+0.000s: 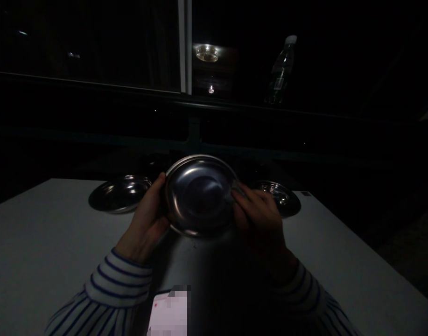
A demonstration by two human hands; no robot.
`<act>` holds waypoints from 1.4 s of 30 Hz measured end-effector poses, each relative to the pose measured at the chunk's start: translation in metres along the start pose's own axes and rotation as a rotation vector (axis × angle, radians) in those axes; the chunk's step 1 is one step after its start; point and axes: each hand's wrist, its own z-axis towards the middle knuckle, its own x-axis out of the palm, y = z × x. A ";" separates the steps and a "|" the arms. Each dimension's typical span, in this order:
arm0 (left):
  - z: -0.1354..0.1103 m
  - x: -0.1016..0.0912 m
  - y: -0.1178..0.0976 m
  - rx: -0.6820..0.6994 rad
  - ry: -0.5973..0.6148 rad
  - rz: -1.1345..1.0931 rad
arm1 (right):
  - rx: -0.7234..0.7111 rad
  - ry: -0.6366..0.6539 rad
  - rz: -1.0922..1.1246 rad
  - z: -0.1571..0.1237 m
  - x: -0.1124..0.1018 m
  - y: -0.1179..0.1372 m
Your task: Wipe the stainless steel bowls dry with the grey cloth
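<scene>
From my end of the feed, I begin at the left with the left bowl (110, 200), which sits on the white table (28, 247), just beside the left hand (147, 221). That hand has the middle bowl (199, 193) by its left rim, thumb at the edge; the rest of the grip is mostly hidden, but it is clearly closed on the metal. Below, near the striped left cuff (119, 280), lies a pink item (168, 312), too blurred for me to name.

The middle bowl is between both hands, tilted so its inside faces me. I cannot tell whether its underside touches the table. At its right rim is a grey wad, a cloth (238, 188) by my reading, pinched narrow between the fingers of the right hand (261, 212) and pressed to the metal.

I take the step in hand to be wiping. To do it well, I'd keep the left grip firm and turn the bowl a little at a time, so the cloth meets fresh rim without the wrist twisting. I'd press evenly, overlap strokes, and keep bare fingertips off the shine. In this dimness, I'd tilt the metal to the light to check for streaks.

Right of that, partly behind the right hand, sits the right bowl (291, 200); farther back stands a bottle (283, 70).
</scene>
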 end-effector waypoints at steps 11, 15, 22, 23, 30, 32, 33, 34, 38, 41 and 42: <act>0.001 0.000 0.003 -0.016 -0.039 0.070 | -0.042 0.023 -0.031 -0.001 0.001 -0.005; -0.002 0.004 0.006 -0.040 -0.005 0.093 | -0.101 0.033 -0.034 0.003 -0.003 -0.007; -0.005 0.006 0.010 -0.064 0.001 0.200 | -0.084 0.029 0.012 0.004 -0.005 -0.009; -0.005 0.006 0.011 -0.063 0.006 0.219 | -0.075 0.033 0.017 0.004 -0.006 -0.010; -0.006 0.006 0.016 -0.041 0.036 0.345 | -0.041 0.083 0.043 0.005 -0.007 -0.009; -0.006 0.005 0.019 -0.037 0.054 0.355 | -0.066 0.092 0.039 0.006 -0.008 -0.008; -0.006 0.005 0.020 -0.036 0.066 0.362 | -0.068 0.103 0.032 0.006 -0.009 -0.007; -0.006 0.005 0.021 -0.036 0.076 0.372 | -0.066 0.119 0.026 0.007 -0.009 -0.006; -0.011 0.008 0.024 -0.038 0.079 0.444 | -0.023 0.183 0.016 0.006 -0.010 -0.001; -0.015 0.012 0.026 -0.024 0.084 0.491 | -0.008 0.197 0.022 0.005 -0.010 0.004; -0.016 0.013 0.027 -0.023 0.085 0.504 | -0.013 0.206 0.021 0.004 -0.010 0.006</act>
